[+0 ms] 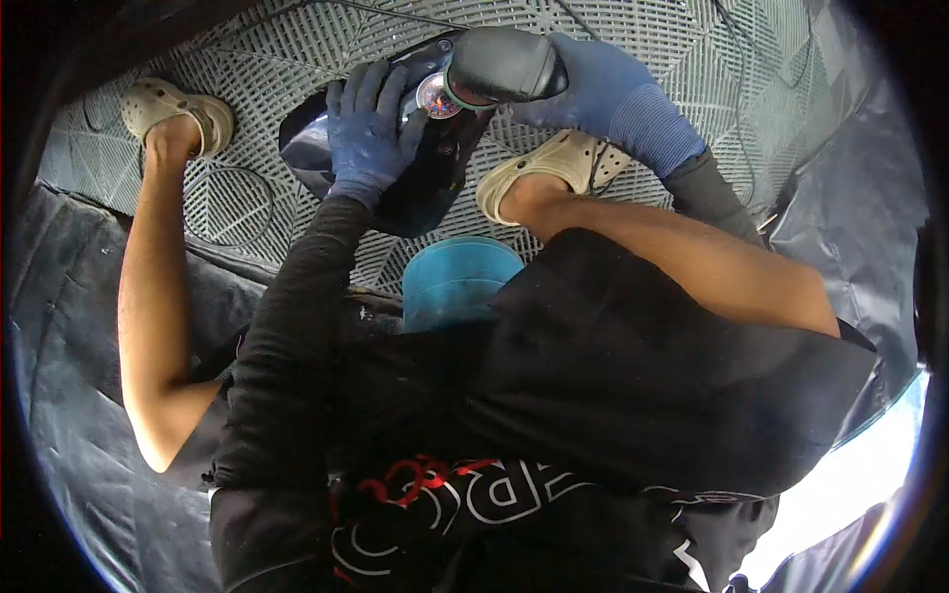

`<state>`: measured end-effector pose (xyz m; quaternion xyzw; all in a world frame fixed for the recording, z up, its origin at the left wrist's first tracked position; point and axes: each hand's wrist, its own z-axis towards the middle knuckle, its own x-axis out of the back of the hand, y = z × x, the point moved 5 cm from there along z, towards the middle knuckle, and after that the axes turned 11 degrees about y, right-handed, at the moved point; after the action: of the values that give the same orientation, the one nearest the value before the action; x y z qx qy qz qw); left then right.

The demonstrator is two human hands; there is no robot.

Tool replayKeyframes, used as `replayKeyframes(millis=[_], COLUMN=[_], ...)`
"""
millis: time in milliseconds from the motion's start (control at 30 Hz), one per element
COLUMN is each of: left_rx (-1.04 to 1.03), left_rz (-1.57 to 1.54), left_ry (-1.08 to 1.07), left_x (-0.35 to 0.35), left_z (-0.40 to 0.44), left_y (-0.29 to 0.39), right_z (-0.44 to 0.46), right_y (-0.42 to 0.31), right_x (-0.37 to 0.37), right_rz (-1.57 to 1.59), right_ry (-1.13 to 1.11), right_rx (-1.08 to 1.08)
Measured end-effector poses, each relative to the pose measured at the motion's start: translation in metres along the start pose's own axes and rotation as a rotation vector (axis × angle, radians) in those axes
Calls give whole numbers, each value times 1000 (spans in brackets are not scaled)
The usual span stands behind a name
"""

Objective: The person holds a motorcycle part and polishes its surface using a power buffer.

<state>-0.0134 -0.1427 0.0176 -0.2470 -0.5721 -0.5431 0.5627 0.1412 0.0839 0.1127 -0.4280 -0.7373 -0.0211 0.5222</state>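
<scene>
Beige clogs [163, 102] on grey matting [255, 81]

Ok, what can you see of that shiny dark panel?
The panel is dark and glossy, with pale reflections toward its left end; plastic or metal, I can't say. It has a rounded outline and small round marks along its right side. It sits slanted over the grey mat. The gloved left hand is spread on it. A bright round patch, perhaps a badge or reflection, shows near the tool in the right hand; whether that touches the panel is unclear.
</scene>
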Motion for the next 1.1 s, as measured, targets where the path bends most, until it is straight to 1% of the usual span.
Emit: replayKeyframes(millis=[67,133,267,367,433,467,533,567,767,833,867,933,967,1033,1100], left_rx=[7,-6,-3,1,-1,-1,-13,-15,-14,-20,-18,-17,-9,-6,-14], left_rz=[-10,9,15,35,11,7,26,28,-15,-4,-5,-15,-14,-22,-15], left_ry=[7,7,5,-22,-9,-13,7,7,41,31,32,45,47,29,25], left_x=[1,0,0,0,0,1,1,1,3,3,3,2,2,1,2], left_z=[0,-1,0,0,1,0,1,1,1,1,2,0,-1,1,3], left_y=[0,-1,-1,1,1,2,1,1,2,1,1,1,1,0,0], right_z=[0,1,4,5,10,8,11,12,18,10,7,4,3,-3,-9], right_y=[-1,0,2,-6,-12,-15,-21,-25,-32,-25,-25,-19,-11,9,23], right_x=[-2,-5,-9,4,5,1,-4,-4,5,15,16,22,18,6,-3], right_rz=[29,-7,-30,-24,154,155,33,34,-37,120,118,27,23,90,51], right_ry=[-44,6,-20,13,-105,-108,-59,-58,-140,-163,-164,-104,-108,-26,17], right_rx=[7,13,22,-11,69,64,55,55,-11,-54,-54,-170,-165,-51,-34])
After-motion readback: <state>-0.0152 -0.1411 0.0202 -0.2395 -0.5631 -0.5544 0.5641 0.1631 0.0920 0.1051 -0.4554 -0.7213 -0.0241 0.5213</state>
